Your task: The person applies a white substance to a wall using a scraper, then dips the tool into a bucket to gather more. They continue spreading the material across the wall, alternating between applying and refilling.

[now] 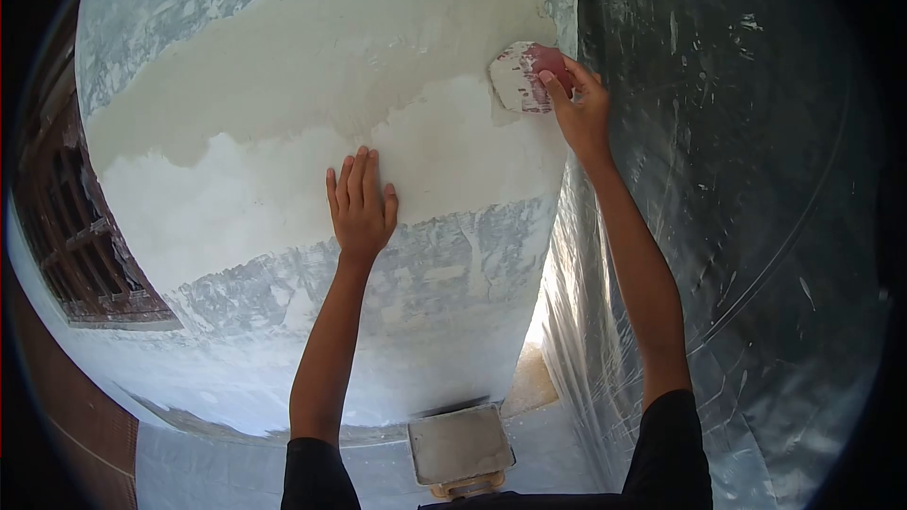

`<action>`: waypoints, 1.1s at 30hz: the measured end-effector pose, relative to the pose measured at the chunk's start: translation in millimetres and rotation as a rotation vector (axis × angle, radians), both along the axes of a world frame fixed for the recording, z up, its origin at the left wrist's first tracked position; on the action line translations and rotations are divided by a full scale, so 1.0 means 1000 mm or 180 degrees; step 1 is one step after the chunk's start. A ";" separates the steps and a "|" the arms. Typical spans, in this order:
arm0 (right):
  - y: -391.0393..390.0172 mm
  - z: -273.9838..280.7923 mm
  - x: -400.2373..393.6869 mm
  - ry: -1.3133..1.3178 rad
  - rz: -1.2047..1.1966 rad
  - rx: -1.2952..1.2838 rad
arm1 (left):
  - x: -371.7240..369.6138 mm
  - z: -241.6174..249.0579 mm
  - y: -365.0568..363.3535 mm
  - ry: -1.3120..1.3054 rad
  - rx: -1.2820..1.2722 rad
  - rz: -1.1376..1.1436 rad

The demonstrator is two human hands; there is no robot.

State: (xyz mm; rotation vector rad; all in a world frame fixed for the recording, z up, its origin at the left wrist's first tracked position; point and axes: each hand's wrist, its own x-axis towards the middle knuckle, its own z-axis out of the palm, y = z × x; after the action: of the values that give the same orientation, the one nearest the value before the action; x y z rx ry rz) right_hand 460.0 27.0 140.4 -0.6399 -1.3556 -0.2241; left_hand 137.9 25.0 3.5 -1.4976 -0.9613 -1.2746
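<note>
My right hand (584,118) pinches a small reddish scraper (521,77) between thumb and fingers, near the right edge of the wall. Pale filler is smeared over the scraper's left half, and its face overlaps the coated wall. Lower and to the left, my left hand (361,208) lies flat against the wall (274,198), fingers stretched upward and thumb out to the side. Beneath the palm the surface is smooth and white. Above it runs a broad band of darker, damp-looking filler (312,47).
A grey rectangular tray (461,444) with a yellowish part at its front edge sits low in front of me. Dark plastic sheeting (756,208) hangs along the right side. At the left is a brown barred opening (80,217). Bluish patchy wall surrounds the filler.
</note>
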 end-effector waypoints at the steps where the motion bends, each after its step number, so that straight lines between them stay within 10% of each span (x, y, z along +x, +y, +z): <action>1: 0.008 0.003 0.001 -0.0002 0.0000 0.0000 | 0.000 0.000 0.000 -0.0002 0.0000 0.0000; 11: 0.008 0.035 0.020 0.0923 -0.0557 0.0674 | 0.002 0.000 -0.003 -0.0032 0.0041 0.0098; 17: 0.012 0.008 0.004 -0.0272 -0.0321 -0.0036 | 0.002 0.000 -0.002 -0.0034 0.0039 0.0118; 27: 0.015 0.020 0.017 0.0735 0.0646 0.0783 | 0.002 -0.001 -0.001 -0.0023 0.0015 0.0106; 33: 0.033 0.001 0.019 0.0275 -0.0296 0.0227 | 0.003 0.000 -0.003 -0.0061 0.0071 0.0171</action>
State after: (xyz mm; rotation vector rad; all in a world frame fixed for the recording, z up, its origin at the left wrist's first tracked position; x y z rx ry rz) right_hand 479.0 60.0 141.1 -0.6463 -1.2309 -0.3150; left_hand 141.3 22.1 3.7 -1.4356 -0.9904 -1.2591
